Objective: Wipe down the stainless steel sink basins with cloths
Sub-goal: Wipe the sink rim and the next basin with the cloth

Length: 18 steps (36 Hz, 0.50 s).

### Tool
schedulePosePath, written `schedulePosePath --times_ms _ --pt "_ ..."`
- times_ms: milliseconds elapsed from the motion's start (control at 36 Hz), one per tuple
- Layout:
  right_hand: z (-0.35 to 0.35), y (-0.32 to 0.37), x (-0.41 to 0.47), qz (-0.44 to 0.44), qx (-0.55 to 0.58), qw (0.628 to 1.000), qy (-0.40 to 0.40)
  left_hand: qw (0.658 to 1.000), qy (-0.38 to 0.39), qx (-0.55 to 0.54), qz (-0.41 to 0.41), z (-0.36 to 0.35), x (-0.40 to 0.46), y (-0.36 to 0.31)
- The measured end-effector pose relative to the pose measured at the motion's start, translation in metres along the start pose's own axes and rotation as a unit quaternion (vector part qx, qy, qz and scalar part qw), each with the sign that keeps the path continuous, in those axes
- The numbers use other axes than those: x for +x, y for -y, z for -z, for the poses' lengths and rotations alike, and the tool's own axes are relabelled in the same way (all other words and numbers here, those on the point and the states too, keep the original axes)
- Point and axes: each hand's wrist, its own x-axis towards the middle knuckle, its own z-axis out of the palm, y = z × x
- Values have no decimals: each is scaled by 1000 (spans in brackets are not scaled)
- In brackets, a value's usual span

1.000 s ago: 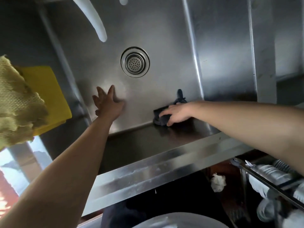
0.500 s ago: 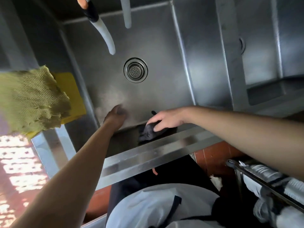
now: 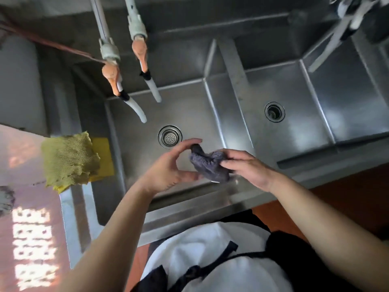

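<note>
A dark grey cloth (image 3: pixel 209 165), bunched up, hangs in the air above the near part of the left sink basin (image 3: pixel 189 114). My right hand (image 3: pixel 246 168) grips its right side between thumb and fingers. My left hand (image 3: pixel 170 167) curls around its left side, thumb under the cloth and fingertips at its top edge. The left basin's round drain strainer (image 3: pixel 170 137) lies just beyond my left fingers. A second basin (image 3: pixel 294 95) with its own drain (image 3: pixel 274 112) lies to the right.
A frayed yellow mesh cloth (image 3: pixel 67 159) lies over a yellow sponge cloth (image 3: pixel 103 159) on the left rim. Two taps with white hoses (image 3: pixel 136 110) hang over the left basin's far side. Another tap (image 3: pixel 336 32) hangs at the far right. The steel front edge (image 3: pixel 189 209) runs under my forearms.
Both hands have come up off the basin floor. The right hand lifted the dark cloth into the air and the left hand has joined it. The view has pulled back and up.
</note>
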Motion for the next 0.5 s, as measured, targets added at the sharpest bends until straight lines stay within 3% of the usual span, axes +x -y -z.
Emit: schedulePosePath --times_ms 111,194,333,500 --pt "39 14 -10 35 -34 998 44 988 -66 126 -69 -27 28 -30" --pt "74 23 -14 57 -31 996 61 984 -94 146 -50 -46 46 -54" --pt "142 22 -29 78 -12 993 86 990 -138 38 1 -94 75 -96" --pt "194 21 -25 64 -15 991 115 972 -223 -56 41 -133 114 -121"
